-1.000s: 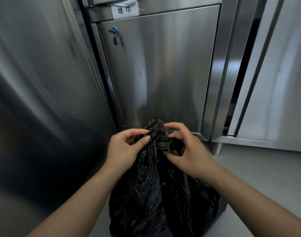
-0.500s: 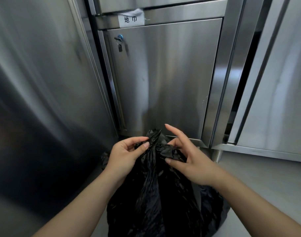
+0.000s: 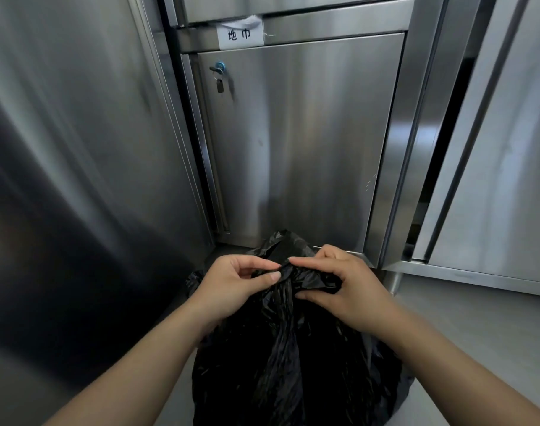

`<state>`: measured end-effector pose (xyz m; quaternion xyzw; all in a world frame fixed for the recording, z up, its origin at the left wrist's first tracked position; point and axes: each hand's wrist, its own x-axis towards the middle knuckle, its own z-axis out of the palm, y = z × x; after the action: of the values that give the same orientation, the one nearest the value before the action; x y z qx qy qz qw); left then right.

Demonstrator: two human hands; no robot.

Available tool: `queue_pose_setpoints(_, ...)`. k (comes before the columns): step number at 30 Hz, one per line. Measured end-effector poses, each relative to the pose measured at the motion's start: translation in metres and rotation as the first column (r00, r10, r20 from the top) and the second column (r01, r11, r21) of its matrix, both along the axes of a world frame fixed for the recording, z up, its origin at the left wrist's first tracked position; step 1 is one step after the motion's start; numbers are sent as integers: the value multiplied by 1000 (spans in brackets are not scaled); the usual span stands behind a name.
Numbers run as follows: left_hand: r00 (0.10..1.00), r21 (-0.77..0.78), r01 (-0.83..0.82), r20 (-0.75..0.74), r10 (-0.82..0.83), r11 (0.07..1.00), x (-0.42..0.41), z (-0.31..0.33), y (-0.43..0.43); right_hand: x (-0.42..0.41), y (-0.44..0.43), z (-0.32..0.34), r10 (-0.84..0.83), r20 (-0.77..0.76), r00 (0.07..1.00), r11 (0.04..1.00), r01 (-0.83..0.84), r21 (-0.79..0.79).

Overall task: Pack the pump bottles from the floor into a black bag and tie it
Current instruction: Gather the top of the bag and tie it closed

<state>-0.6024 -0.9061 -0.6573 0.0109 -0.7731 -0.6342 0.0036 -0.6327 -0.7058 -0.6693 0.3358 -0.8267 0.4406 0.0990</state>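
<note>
A full black bag [image 3: 281, 370] stands on the floor in front of me, its top gathered into a twisted neck. My left hand [image 3: 232, 287] pinches the gathered plastic between thumb and forefinger on the left side of the neck. My right hand [image 3: 345, 287] grips a bunched fold of the same plastic on the right side, fingers curled around it. The fingertips of both hands almost meet over the neck. A loose end of the bag sticks up behind my hands. No pump bottles are visible; the bag's contents are hidden.
A stainless steel cabinet door [image 3: 296, 139] with a key in its lock [image 3: 219, 69] and a white label [image 3: 240, 34] stands straight ahead. A steel panel [image 3: 72, 164] closes the left side. Another steel door [image 3: 502, 167] stands at the right, grey floor [image 3: 477, 321] below it.
My right hand's fingers, spread open half a second ago, have curled down onto the bunched plastic. The view has tilted down slightly, and both hands stay at the bag's neck.
</note>
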Motion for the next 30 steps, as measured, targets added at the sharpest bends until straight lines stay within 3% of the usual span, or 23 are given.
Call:
queue_pose_setpoints(3, 997, -78, 52, -50, -56, 996, 3, 2, -1, -2, 1, 0, -2, 6, 1000, 1000, 2, 14)
queue_pose_setpoints(8, 982, -62, 158, -95, -163, 986, 3, 6, -3, -4, 1, 5, -6, 21, 1000, 1000, 6, 15)
queue_pose_setpoints(12, 972, -233, 52, -211, -103, 971, 2, 7, -3, -1, 2, 9, 34, 73, 997, 999, -35, 25)
queue_pose_setpoints(16, 951, -290, 34, -285, -121, 956, 0, 6, 0, 3, -2, 12, 54, 247, 968, 994, -28, -107)
queue_pose_setpoints(20, 944, -264, 146, -250, -214, 953, 1, 7, 5, 4, -5, 15, 181, 409, 894, 935, -28, -354)
queue_pose_setpoints(23, 955, -118, 134, -250, -160, 984, 3, 7, 12, 3, -3, 16, 182, 433, 883, 918, 5, -395)
queue_pose_setpoints(27, 934, -257, 63, -326, -148, 964, -1, 3, 13, 2, 2, 16, 231, 453, 861, 913, -31, -407)
queue_pose_setpoints(30, 937, -221, 102, -305, -168, 970, -4, 3, 9, 4, 8, 17, 348, 474, 809, 877, -103, -469)
